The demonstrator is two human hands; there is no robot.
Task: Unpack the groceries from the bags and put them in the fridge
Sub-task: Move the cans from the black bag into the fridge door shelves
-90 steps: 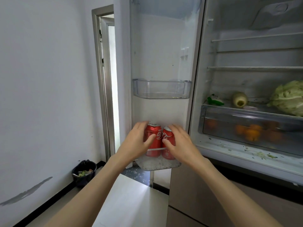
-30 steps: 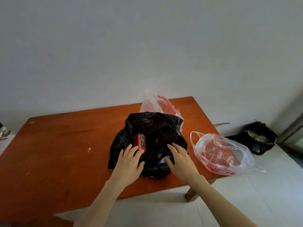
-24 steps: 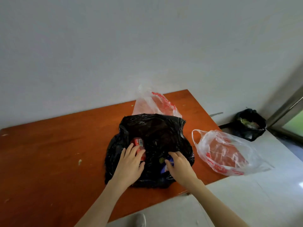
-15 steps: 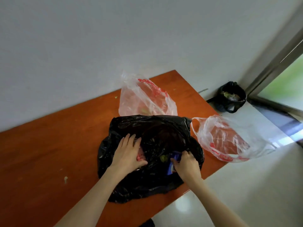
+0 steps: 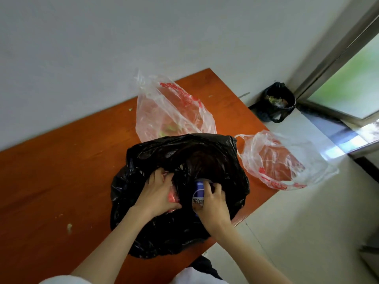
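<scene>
A black plastic bag point(image 5: 155, 228) lies open on the orange-brown wooden table point(image 5: 51, 167). Both my hands are inside its mouth. My left hand point(image 5: 158, 191) is closed around a red can point(image 5: 171, 196), of which only a strip shows beside my palm. My right hand point(image 5: 212, 203) grips a blue and white can point(image 5: 198, 193) by its side. The rest of the bag's contents is hidden by the dark plastic.
Two clear plastic bags with red print lie on the table: one behind the black bag point(image 5: 170, 111), one at the right edge point(image 5: 283, 160), partly hanging over it. A black waste bin point(image 5: 276, 101) stands on the floor by the door frame point(image 5: 336, 44).
I have turned from the fridge door, where two red cans stand, to the table. Both hands went into the black bag and closed on cans; the view tilted down and closer.
</scene>
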